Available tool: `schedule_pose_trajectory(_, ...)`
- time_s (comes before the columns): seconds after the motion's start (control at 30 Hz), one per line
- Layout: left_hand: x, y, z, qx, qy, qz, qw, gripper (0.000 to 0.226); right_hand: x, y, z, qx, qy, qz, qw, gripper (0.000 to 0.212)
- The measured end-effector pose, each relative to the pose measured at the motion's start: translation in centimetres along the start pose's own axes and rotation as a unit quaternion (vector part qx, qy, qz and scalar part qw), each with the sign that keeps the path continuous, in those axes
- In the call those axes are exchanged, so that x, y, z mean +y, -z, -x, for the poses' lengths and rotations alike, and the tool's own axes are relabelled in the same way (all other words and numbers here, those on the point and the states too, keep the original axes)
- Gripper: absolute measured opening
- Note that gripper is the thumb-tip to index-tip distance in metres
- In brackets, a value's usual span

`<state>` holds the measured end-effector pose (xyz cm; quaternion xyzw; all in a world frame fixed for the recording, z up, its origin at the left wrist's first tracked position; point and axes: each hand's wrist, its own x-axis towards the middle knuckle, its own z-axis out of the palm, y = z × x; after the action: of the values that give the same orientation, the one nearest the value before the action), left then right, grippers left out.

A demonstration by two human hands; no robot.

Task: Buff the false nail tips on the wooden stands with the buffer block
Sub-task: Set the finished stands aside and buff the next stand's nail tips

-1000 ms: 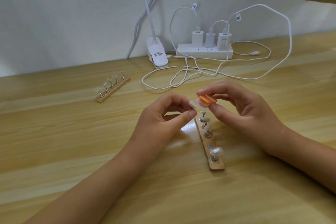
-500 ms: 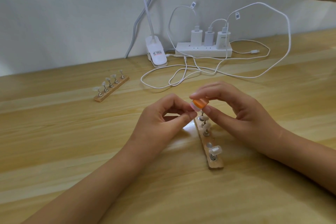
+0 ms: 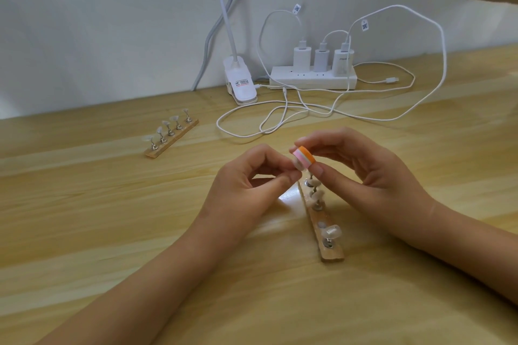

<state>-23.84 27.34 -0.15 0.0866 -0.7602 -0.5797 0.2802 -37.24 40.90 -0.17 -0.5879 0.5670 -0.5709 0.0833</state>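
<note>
Table (image 3: 112, 232): pale grained wood. Left hand (image 3: 252, 185) and right hand (image 3: 372, 176) met above the near slat-shaped wooden stand (image 3: 333, 253); second stand (image 3: 171, 143) lay well left. Right pinched the layered orange-pink-white buffer block (image 3: 304, 158) against a translucent nail tip (image 3: 297, 167) pinched by the left.

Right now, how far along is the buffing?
Done: nothing shows as finished; tip surfaces are too small to judge. In hand: left hand pinches one tip, right hand holds the buffer against it; near stand has one empty slot. Left: reseating that tip, possibly the other tips on the near stand, and five on the far stand.
</note>
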Motion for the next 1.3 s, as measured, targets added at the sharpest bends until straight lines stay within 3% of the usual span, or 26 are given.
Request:
schedule_pose_trajectory(0.4, 0.1, 0.1, 0.0, 0.01, 0.002, -0.003, 1.0, 0.014, 0.4, 0.3, 0.0, -0.01, -0.03, -0.012, 0.999, 0.022)
schedule_pose_trajectory(0.77, 0.3, 0.2, 0.0, 0.014, -0.003, -0.015, 1.0, 0.015, 0.4, 0.1, -0.1, 0.001, 0.017, 0.015, 1.0, 0.023)
schedule_pose_trajectory(0.87, 0.3, 0.3, -0.1, 0.031, 0.006, -0.014, 0.999, 0.018, 0.8, 0.4, -0.2, -0.003, -0.02, 0.009, 1.0, 0.024)
schedule_pose_trajectory(1.3, 0.3, 0.2, 0.0, 0.02, 0.024, -0.025, 0.999, 0.013, 1.4, 0.6, -0.2, -0.011, 0.042, 0.077, 0.996, 0.026)
